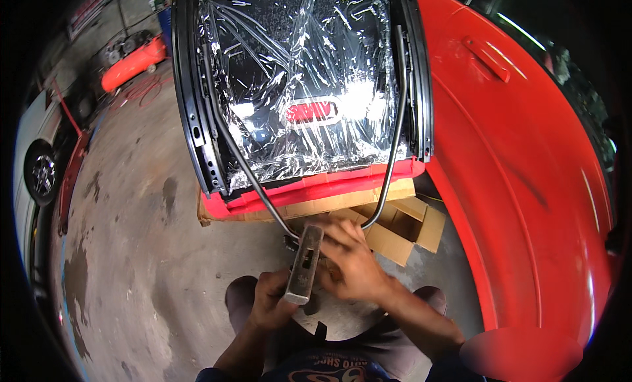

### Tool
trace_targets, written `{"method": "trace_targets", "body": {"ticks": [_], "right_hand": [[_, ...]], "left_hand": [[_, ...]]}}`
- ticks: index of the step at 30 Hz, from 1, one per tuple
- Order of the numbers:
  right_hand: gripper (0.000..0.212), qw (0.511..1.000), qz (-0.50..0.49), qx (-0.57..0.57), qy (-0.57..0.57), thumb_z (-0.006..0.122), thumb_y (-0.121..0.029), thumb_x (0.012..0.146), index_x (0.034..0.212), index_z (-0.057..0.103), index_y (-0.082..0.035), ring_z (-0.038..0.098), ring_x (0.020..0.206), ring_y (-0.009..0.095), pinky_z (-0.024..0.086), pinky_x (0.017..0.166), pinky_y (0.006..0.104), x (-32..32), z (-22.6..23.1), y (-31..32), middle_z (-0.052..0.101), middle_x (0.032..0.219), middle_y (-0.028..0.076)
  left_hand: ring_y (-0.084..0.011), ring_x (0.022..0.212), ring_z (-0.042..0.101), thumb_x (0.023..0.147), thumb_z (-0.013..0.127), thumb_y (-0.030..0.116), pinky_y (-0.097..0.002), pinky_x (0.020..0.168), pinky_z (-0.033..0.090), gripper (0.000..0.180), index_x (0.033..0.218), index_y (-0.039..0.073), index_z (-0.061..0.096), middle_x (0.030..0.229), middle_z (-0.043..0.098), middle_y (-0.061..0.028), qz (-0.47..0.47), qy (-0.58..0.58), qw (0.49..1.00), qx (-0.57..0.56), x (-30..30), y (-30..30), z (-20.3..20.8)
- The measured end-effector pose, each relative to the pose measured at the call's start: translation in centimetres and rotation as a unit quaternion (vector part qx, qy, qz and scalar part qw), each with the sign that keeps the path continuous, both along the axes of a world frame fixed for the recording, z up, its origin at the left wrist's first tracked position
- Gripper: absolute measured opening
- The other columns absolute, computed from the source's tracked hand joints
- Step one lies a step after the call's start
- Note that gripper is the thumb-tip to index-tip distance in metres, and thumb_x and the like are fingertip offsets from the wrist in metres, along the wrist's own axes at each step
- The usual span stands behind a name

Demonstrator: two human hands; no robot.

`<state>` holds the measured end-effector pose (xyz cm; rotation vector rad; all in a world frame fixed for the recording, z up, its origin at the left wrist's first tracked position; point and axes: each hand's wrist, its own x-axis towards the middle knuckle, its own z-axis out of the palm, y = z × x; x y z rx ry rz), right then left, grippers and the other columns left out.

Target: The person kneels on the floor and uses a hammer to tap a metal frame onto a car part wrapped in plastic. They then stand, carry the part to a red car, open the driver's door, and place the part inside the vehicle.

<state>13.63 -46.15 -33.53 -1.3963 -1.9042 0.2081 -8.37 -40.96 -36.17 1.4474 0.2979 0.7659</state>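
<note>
Below the near end of a black framed panel, my left hand (271,300) is closed round a hammer, whose blocky steel head (305,263) faces up; the hand and head hide its handle. Just right of the head, my right hand (355,267) has its fingers curled, slightly blurred, at the near bend of a dark bent metal tube (249,174). What those fingers grip is hidden. The tube's two arms run up along the panel (270,85), which is wrapped in shiny clear film and shows a red oval. Black metal rails (194,112) flank it.
Red trim (289,192) and cardboard (316,205) lie under the panel's near edge. An open carton (424,227) stands on the floor below. A large red car body panel (520,184) fills the right side. Far left are a red air compressor tank (135,64) and a car wheel (43,172).
</note>
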Motion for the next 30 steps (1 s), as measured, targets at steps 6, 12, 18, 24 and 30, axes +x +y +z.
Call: {"method": "trace_targets", "body": {"ticks": [6,12,18,24,30], "right_hand": [[0.052,0.915,0.146,-0.068,0.371,0.063,0.0,0.083,0.134,0.058,-0.005,0.052,0.133,0.034,0.041,0.111,0.046,2.3,-2.4,-4.7,0.057,0.14,0.018],[0.034,0.881,0.131,-0.065,0.449,0.062,-0.012,0.093,0.125,0.055,-0.004,0.055,0.128,0.032,0.043,0.108,0.0442,7.5,-4.1,-8.0,0.059,0.135,0.02],[0.026,0.874,0.129,0.005,0.468,0.061,-0.022,0.097,0.112,0.054,-0.002,0.06,0.111,0.027,0.049,0.099,0.0387,12.8,-6.1,-8.5,0.061,0.117,0.017],[0.042,0.831,0.174,-0.064,0.525,0.074,-0.031,0.093,0.118,0.062,0.0,0.065,0.103,0.034,0.056,0.09,0.0503,15.6,-11.4,-8.1,0.065,0.114,0.018],[0.057,0.788,0.189,-0.211,0.547,0.068,-0.049,0.095,0.124,0.059,-0.001,0.06,0.113,0.032,0.045,0.106,0.0485,16.3,-16.6,-8.6,0.064,0.116,0.017]], "left_hand": [[-0.0282,0.073,0.067,0.097,0.057,0.02,-0.0383,0.064,0.052,0.026,0.099,-0.003,0.069,0.083,0.065,-0.0163,0.095,0.044,0.989,0.101,8.1,-4.3,-0.2],[-0.0389,0.083,0.069,0.087,0.07,0.023,-0.045,0.074,0.058,0.024,0.101,0.004,0.074,0.094,0.07,-0.0165,0.198,0.137,0.894,0.378,11.5,-2.9,2.9],[-0.0448,0.13,0.052,0.072,0.085,0.056,-0.054,0.111,0.04,0.079,0.122,-0.001,0.064,0.132,0.058,-0.0285,0.228,0.281,0.805,0.47,15.7,2.8,2.5],[-0.0381,0.144,0.039,0.054,0.085,0.06,-0.0579,0.123,0.025,0.112,0.143,-0.001,0.056,0.15,0.048,-0.0217,0.295,0.395,0.709,0.505,18.8,4.9,-0.4],[-0.0398,0.136,0.045,0.048,0.081,0.051,-0.0548,0.121,0.032,0.102,0.131,-0.005,0.062,0.139,0.053,-0.0237,0.323,0.35,0.719,0.506,19.7,4.4,-1.0]]}}
